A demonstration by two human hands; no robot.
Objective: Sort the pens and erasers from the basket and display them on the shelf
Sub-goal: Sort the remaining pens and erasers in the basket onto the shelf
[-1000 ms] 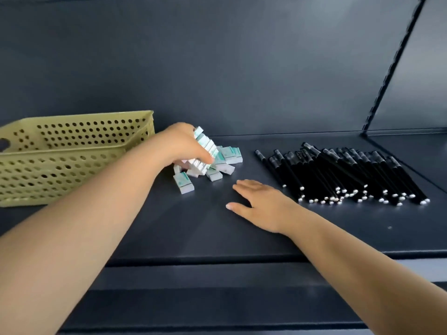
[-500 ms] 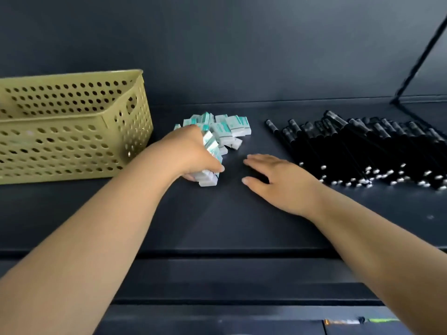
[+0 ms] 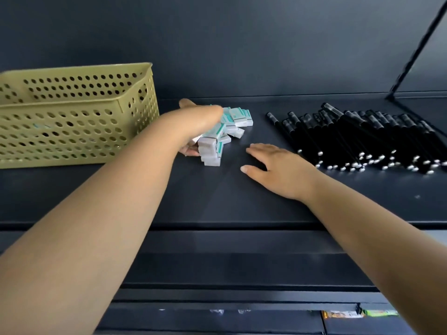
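A pile of white erasers with teal sleeves (image 3: 238, 118) lies on the dark shelf (image 3: 217, 204), just right of the olive perforated basket (image 3: 72, 134). My left hand (image 3: 196, 122) is at the pile's left side, curled round a row of erasers (image 3: 211, 147) that rests on the shelf at its near end; my wrist hides part of the pile. My right hand (image 3: 278, 170) lies flat on the shelf, fingers spread, holding nothing, between the erasers and a wide heap of black pens (image 3: 362, 139) on the right.
The shelf's back panel rises right behind the basket and the piles. A slanted black bracket (image 3: 416, 47) stands at the far right. A lower shelf edge (image 3: 217, 293) runs below, with coloured labels at the bottom right.
My left hand has lowered the row of erasers from above the pile down to the shelf in front of it. The right hand has stayed flat on the shelf. The view has shifted.
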